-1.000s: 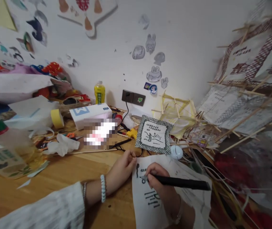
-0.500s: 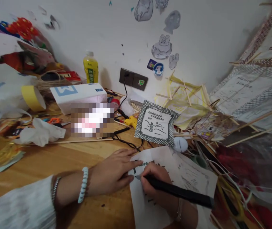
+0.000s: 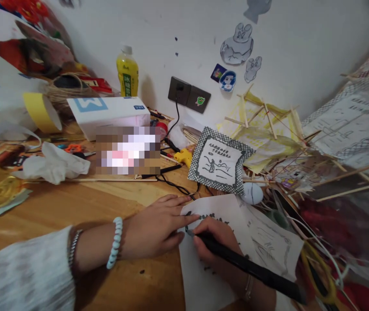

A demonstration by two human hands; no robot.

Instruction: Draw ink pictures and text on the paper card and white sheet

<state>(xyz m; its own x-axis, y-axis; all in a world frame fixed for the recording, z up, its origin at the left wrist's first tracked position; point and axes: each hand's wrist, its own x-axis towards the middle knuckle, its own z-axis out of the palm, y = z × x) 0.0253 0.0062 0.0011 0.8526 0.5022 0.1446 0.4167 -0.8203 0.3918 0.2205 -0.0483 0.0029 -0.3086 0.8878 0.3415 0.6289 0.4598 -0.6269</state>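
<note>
A black marker pen is gripped in my right hand, its tip touching a white sheet of paper near the left edge. Dark ink marks run along the upper part of the sheet and lower down, partly covered by that hand. My left hand lies flat with fingers stretched out, its fingertips on the sheet's upper left edge and the palm over the wooden table. Faint grey line drawing shows on the sheet's right part. Just behind it leans a small picture with a checkered border, bearing writing and a figure.
Yellow-handled scissors and a white cable lie at the right. Wooden-stick frames with yellow paper stand behind. To the left are a crumpled tissue, a white box, yellow tape and a drink bottle. A glue gun sits mid-table.
The view has shifted slightly, so background things sit a little higher and further right. The marker tip stays near the sheet's left edge, and a dark stroke there looks altered. My left hand keeps its place.
</note>
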